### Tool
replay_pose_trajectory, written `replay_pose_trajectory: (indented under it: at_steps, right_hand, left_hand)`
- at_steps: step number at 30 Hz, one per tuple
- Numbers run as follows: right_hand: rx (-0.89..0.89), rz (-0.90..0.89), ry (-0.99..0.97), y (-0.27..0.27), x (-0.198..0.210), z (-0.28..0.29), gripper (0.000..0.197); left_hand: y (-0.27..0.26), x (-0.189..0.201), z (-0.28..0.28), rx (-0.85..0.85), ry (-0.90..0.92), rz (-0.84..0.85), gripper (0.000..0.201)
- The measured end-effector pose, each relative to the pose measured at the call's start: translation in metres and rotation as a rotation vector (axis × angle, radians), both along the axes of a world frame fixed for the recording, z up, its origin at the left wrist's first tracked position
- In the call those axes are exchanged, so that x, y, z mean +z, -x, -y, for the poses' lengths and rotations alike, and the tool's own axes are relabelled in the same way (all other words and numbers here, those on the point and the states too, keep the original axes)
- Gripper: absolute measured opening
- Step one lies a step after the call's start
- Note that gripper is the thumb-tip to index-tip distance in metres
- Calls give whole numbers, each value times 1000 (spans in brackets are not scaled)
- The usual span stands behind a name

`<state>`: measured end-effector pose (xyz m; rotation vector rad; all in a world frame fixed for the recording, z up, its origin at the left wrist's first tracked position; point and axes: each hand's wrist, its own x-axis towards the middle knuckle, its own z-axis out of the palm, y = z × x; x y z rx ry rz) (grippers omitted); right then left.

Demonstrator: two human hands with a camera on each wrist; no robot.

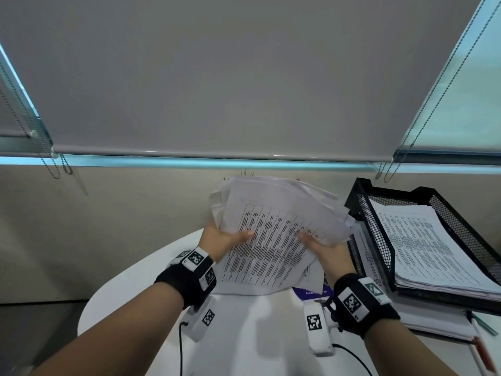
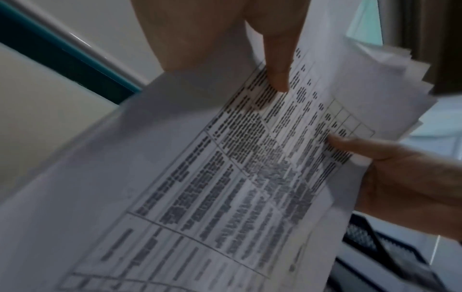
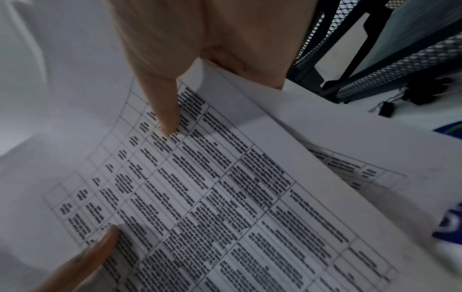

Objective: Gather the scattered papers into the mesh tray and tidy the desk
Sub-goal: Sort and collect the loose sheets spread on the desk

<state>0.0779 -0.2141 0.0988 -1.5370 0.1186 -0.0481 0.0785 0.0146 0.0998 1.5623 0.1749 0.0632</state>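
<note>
A thick, uneven stack of printed papers [image 1: 271, 240] is held up above the white round table [image 1: 244, 327], tilted away from me. My left hand [image 1: 225, 238] grips its left edge, thumb on the top sheet [image 2: 275, 75]. My right hand [image 1: 322, 246] grips the right edge, thumb on the print [image 3: 165, 110]. The fingers of both hands are hidden behind the sheets. The black mesh tray [image 1: 376, 232] stands just right of the stack, with a pile of printed sheets [image 1: 423, 240] in it. A loose sheet [image 1: 314, 272] lies beneath my right hand.
A purple-and-white card [image 1: 311, 291] lies on the table under the raised stack. Black binder clips [image 3: 385, 111] sit by the tray's foot. Notebooks [image 1: 433, 321] lie under the tray, and pens [image 1: 482, 351] at the far right. A wall and roller blind stand close behind.
</note>
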Motion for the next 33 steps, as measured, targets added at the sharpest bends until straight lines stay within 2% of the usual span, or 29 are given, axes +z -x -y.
replay_pose_trajectory:
  at_steps: [2, 4, 5, 7, 9, 11, 14, 16, 19, 24, 25, 27, 28, 29, 30, 31, 33]
  right_hand:
    - [23, 44, 36, -5, 10, 0, 54]
    - [60, 49, 54, -8, 20, 1, 61]
    - [65, 47, 48, -8, 22, 3, 56]
    - [100, 37, 56, -5, 24, 6, 36]
    - [125, 7, 50, -1, 18, 7, 27]
    - [127, -5, 15, 0, 8, 9, 36]
    - [124, -42, -7, 1, -3, 8, 55]
    - [121, -45, -7, 3, -10, 6, 46]
    - [86, -28, -9, 3, -15, 2, 39]
    - [37, 2, -126, 1, -1, -8, 38]
    - [41, -13, -174, -2, 1, -7, 45]
    - [62, -33, -217, -4, 4, -6, 78]
    - [71, -26, -183, -4, 6, -6, 93]
    - [63, -27, -157, -3, 5, -5, 99]
    - [33, -25, -138, -1, 6, -5, 97]
    - [0, -32, -129, -1, 4, -3, 86]
    - [-10, -37, -99, 2, 1, -2, 44]
  left_hand:
    - [-5, 6, 2, 31, 59, 33, 40]
    - [-8, 13, 2, 91, 129, 63, 53]
    - [-10, 16, 1, 111, 157, 73, 59]
    - [-13, 20, -3, 125, 200, 87, 47]
    - [-14, 23, -4, 135, 227, 54, 40]
    - [-15, 19, -6, 124, 222, 32, 46]
    - [-12, 8, -7, 64, 154, 13, 36]
    - [-7, -2, -6, 30, 112, -33, 39]
    - [-4, -16, -4, -9, 77, -71, 55]
    - [-8, -6, 5, 37, 91, -15, 33]
    - [-8, 0, 8, 69, 111, 4, 30]
    - [-10, 11, 11, 124, 151, 54, 30]
    - [-10, 15, 12, 137, 154, 77, 30]
    - [-10, 15, 12, 142, 149, 86, 31]
    - [-10, 15, 12, 139, 138, 92, 31]
    - [-10, 11, 10, 133, 121, 79, 31]
    - [-9, 1, 6, 87, 77, 3, 30]
